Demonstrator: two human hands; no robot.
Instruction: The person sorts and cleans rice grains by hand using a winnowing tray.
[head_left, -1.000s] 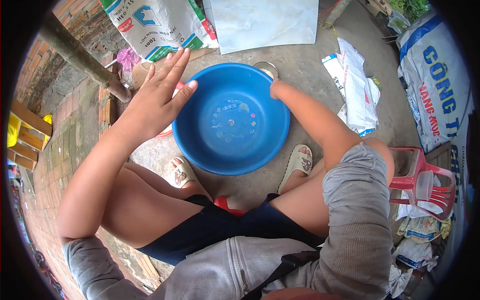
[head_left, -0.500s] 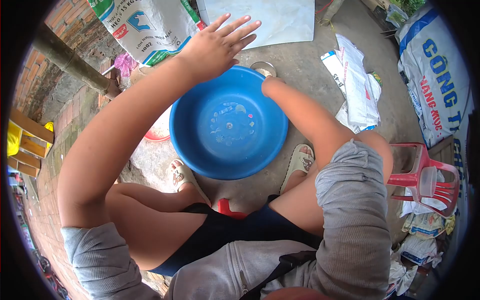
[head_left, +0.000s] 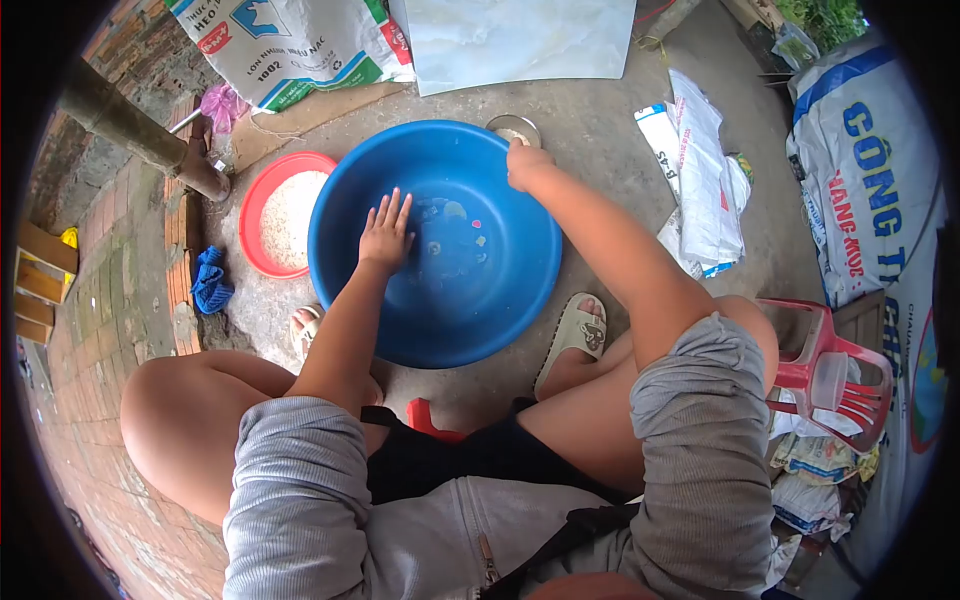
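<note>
A large blue basin stands on the concrete between my feet. My left hand is over the left part of its inside, palm down with fingers spread and holding nothing. At the basin's upper right edge, my right hand has its fingers curled round the rim of a small metal bowl with pale contents. Left of the basin, partly covered by it, sits a red basin holding whitish grains.
Printed sacks and a pale marbled board lie beyond the basin. Flattened bags, a red plastic chair and a big white sack are on the right. A bamboo pole and blue cloth are left.
My left hand has come down from above the far rim to the basin's inside. The view has shifted, and more of the red basin shows. My right hand stays by the metal bowl.
</note>
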